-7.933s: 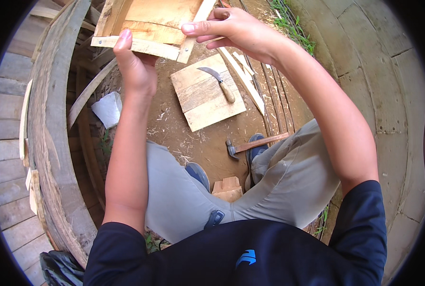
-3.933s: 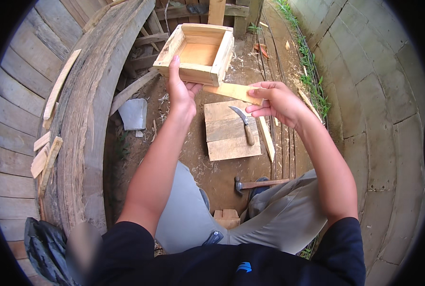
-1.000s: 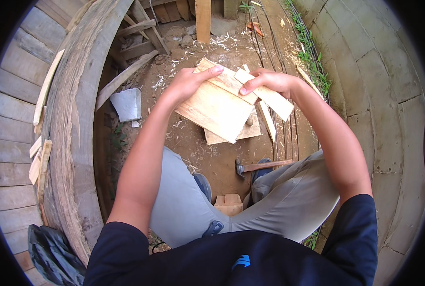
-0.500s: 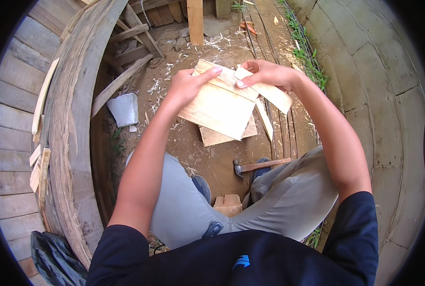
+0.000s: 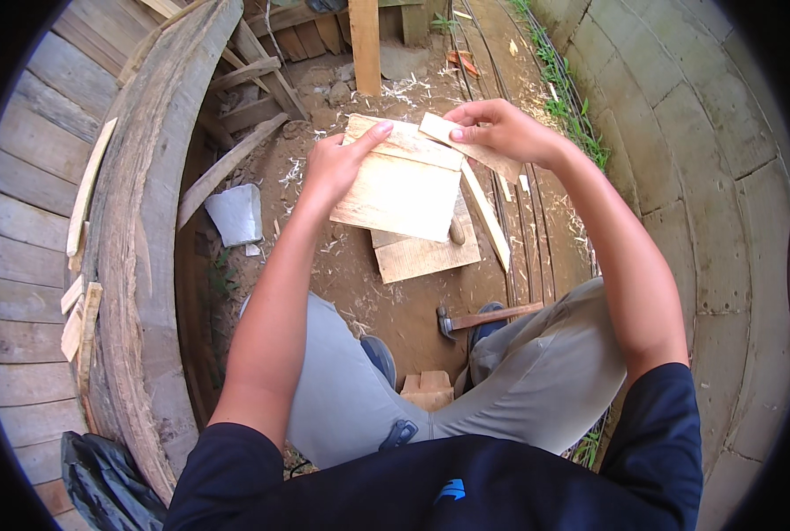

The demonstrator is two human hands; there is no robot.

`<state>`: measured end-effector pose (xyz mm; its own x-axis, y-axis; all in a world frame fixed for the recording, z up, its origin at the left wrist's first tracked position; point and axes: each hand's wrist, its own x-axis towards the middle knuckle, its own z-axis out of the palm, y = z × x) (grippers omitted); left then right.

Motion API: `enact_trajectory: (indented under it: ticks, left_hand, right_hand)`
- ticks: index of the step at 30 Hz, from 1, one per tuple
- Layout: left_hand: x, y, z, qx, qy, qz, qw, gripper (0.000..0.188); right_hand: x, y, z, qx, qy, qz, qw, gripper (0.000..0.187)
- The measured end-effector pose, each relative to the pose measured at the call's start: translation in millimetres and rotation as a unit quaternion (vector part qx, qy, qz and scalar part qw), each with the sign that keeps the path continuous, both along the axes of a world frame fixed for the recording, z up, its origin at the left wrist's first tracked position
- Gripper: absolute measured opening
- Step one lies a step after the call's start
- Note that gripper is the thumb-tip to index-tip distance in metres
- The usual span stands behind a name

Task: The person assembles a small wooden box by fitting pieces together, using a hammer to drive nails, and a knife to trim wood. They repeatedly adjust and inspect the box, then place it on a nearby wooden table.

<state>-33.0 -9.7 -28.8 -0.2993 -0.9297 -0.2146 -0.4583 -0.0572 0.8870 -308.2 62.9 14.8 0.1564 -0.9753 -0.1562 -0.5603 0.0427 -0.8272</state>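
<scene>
My left hand (image 5: 340, 164) grips the left edge of a pale, squarish wooden board (image 5: 399, 195), thumb on top. A line runs across the board near its far edge. In my right hand (image 5: 501, 133) is a short flat wooden strip (image 5: 470, 147), pinched under the thumb and slanting down to the right. Its left end lies over or close against the board's far right corner; whether they touch I cannot tell. Below the board a wooden block (image 5: 427, 259) rests on the ground, with a rounded brownish handle end (image 5: 457, 232) showing on it. A narrow wood stick (image 5: 486, 217) leans beside the block.
A hammer (image 5: 488, 317) lies by my right foot. A grey stone slab (image 5: 235, 215) sits at left near a heavy timber beam (image 5: 134, 239). Dark cables (image 5: 526, 239) run along the ground toward the block wall (image 5: 678, 159). A wooden post (image 5: 365, 49) stands ahead amid shavings.
The strip has shifted left and turned flatter at the board's far corner. The board has moved slightly left, uncovering more of the block and the rounded handle end.
</scene>
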Motion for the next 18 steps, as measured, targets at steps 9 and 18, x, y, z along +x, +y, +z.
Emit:
enact_trajectory:
  ticks: [9, 18]
  left_hand:
    - [0, 3, 10, -0.018, -0.005, 0.021, 1.0, 0.08]
    - [-10, 13, 14, -0.005, 0.008, 0.024, 1.0, 0.072]
  right_hand:
    - [6, 1, 24, -0.003, 0.052, -0.039, 0.998, 0.033]
    - [28, -3, 14, -0.113, 0.056, -0.092, 0.988, 0.028]
